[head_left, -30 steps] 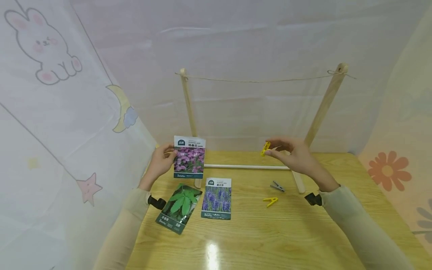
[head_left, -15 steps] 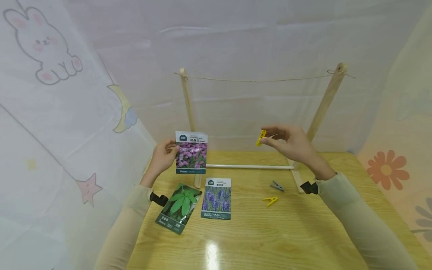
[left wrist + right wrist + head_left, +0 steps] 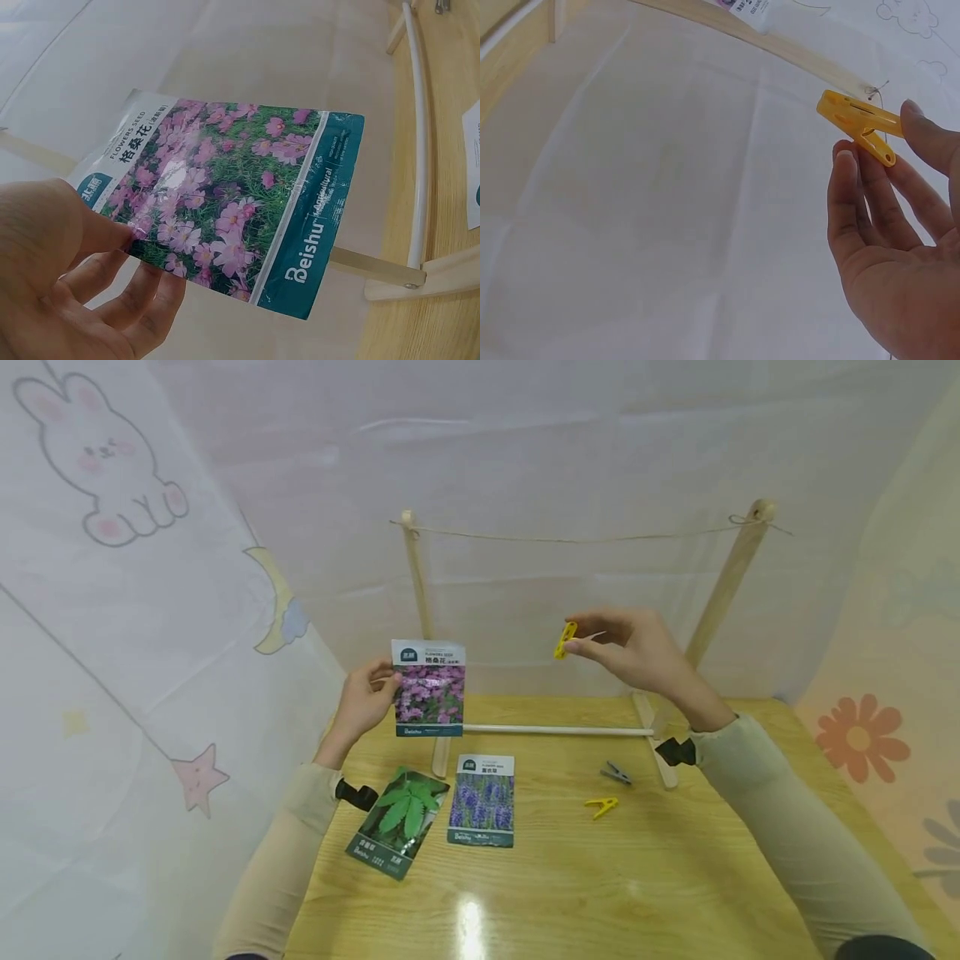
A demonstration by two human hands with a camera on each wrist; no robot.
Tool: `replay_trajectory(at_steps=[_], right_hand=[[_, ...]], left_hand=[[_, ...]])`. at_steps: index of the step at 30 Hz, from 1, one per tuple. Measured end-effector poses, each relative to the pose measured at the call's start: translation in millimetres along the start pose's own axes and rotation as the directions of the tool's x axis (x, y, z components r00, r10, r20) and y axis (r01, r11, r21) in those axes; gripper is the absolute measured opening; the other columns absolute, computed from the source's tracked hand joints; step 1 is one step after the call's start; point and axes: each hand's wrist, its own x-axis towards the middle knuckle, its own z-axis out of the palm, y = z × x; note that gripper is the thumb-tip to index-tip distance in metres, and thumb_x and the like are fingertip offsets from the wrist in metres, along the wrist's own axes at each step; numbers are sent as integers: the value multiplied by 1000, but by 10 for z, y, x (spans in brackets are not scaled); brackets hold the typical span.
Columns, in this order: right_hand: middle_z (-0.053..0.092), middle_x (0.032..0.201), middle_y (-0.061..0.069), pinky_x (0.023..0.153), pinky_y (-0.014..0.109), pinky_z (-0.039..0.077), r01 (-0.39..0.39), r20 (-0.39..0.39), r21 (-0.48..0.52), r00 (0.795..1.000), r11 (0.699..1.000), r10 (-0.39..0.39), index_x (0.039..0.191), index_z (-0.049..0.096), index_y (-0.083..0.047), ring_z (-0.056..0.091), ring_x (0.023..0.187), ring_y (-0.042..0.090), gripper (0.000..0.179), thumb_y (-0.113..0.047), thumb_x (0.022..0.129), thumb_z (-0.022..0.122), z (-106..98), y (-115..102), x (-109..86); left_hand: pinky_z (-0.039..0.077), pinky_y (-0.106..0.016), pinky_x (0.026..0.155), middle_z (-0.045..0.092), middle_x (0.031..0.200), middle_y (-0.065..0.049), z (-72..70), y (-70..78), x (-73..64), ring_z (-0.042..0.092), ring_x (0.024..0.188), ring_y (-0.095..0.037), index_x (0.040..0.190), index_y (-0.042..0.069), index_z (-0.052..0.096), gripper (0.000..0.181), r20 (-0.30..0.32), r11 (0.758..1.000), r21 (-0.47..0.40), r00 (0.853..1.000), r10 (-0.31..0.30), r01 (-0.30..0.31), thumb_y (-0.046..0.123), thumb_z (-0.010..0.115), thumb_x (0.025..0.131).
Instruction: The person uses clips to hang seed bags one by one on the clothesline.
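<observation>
My left hand [image 3: 367, 697] pinches a seed packet [image 3: 430, 693] with pink flowers by its left edge, holding it upright above the table. In the left wrist view the thumb lies on the front of the packet [image 3: 217, 195] and the fingers go behind it. To the right, my right hand [image 3: 637, 652] pinches a yellow clothespin [image 3: 566, 640] between thumb and fingers, in the air below the string [image 3: 570, 540]. Seen from the right wrist, the clothespin [image 3: 859, 124] points away from the palm. Neither the packet nor the clothespin touches the string.
On the table [image 3: 555, 893] lie a green-leaf seed packet [image 3: 401, 818] and a purple-flower seed packet [image 3: 482, 802]. A grey clothespin [image 3: 616, 773] and another yellow clothespin [image 3: 602, 807] lie right of them. Wooden posts [image 3: 731, 581] carry the string, and a white rod [image 3: 555, 730] joins their feet.
Both hands have risen. The left has lifted the pink-flower packet slightly up and right; the right has carried the yellow clothespin up and left. Things on the table have stayed put.
</observation>
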Motion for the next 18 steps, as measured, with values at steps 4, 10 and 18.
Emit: replay_trajectory(at_steps=[4,10,18], right_hand=[[79,116,17,84,15,59,23,-3,5,1000,1000,-23,133,74,-3,72,96,2,35,-14,100,78,-25,-50,93],[79,115,14,86,16,59,-6,-14,-7,1000,1000,6,133,74,-5,73,96,4,35,-17,101,77,-33,-117,205],[80,112,12,85,17,59,16,-16,-38,1000,999,-17,129,77,-7,76,99,20,30,-21,102,76,-38,-230,350]], left_hand=[[57,-59,105,61,144,-33,8,6,37,63,130,-52,147,-9,55,43,-8,1000,-23,1000,-4,3,13,60,110],[62,-55,97,62,143,-31,23,96,98,65,128,-50,148,-6,55,44,-4,999,-37,1000,-1,1,16,60,110],[62,-55,97,61,145,-30,16,197,148,65,130,-47,150,-6,53,45,20,998,-56,1000,-5,6,17,59,111]])
